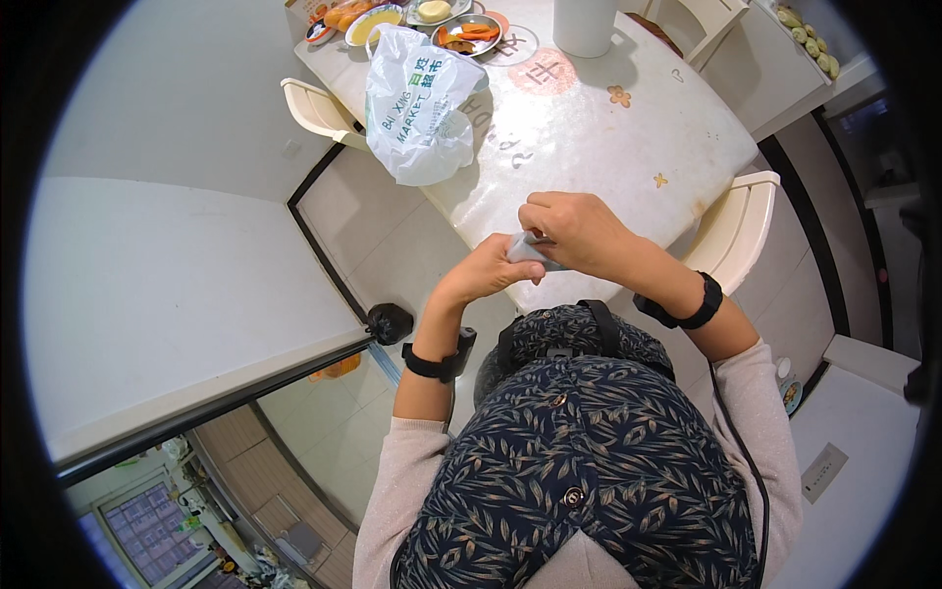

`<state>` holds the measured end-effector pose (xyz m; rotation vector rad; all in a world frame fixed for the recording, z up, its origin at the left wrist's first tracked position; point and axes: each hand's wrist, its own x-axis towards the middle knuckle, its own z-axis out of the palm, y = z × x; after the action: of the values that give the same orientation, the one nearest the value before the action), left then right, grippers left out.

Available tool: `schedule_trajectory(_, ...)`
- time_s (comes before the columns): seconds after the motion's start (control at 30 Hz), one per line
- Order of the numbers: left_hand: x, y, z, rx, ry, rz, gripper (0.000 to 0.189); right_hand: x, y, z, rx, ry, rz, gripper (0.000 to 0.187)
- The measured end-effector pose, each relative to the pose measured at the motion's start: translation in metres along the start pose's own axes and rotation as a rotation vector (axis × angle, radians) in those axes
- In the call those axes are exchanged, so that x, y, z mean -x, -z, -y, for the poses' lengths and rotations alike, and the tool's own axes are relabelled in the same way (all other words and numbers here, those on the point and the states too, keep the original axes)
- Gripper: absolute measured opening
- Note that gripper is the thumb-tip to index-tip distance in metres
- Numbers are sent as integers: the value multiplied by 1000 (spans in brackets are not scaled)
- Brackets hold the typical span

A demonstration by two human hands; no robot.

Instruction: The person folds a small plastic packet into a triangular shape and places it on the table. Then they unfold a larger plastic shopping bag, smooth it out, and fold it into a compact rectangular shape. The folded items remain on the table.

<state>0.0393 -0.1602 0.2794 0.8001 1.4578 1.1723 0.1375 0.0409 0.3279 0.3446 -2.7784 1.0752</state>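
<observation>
My left hand [489,266] holds a small folded piece of greyish, thin sheet material [524,249], perhaps plastic film; the picture does not settle what it is. Over its far end bends my right hand [578,230], with the fingers curled in and pinching the same piece. Much of it is hidden by the fingers. Both hands are above the near edge of a white table [625,154] with a printed cover. Farther off to the left, a crumpled white plastic shopping bag [419,110] with green writing rests on the table edge.
Behind the bag are a metal plate of orange food pieces [482,32], a bowl of yellow food [374,26] and a plate with a pale round item [434,10]. A white cylindrical container [584,28] stands farther back. Cream chairs [736,228] [316,110] flank the table.
</observation>
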Motion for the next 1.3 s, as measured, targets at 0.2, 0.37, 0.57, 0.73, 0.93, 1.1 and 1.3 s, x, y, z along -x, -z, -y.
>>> schedule_trajectory(0.2, 2, 3, 6, 120, -107, -29, 42, -1, 20, -8, -376, -101, 59, 22)
schedule_trajectory(0.37, -1, -1, 0, 38, -111, -22, 42, 1, 8, -7, -69, -90, 90, 15)
schedule_trajectory(0.57, -6, -11, 1, -43, -49, -24, 45, 3, -10, -9, 89, -96, 155, 21)
schedule_trajectory(0.73, -8, -12, 13, -20, -35, -101, 52, 9, 8, -22, -199, -232, 248, 33)
schedule_trajectory(0.93, -16, -20, 15, 82, -100, -344, 49, 23, 16, -33, -146, -282, 208, 21)
schedule_trajectory(1.1, -30, -37, 14, -300, -426, -636, 24, 24, -9, -33, -65, -308, 70, 19)
schedule_trajectory(1.3, -37, -31, 39, -169, -270, -713, 36, 34, -34, -38, -121, -355, 101, 21)
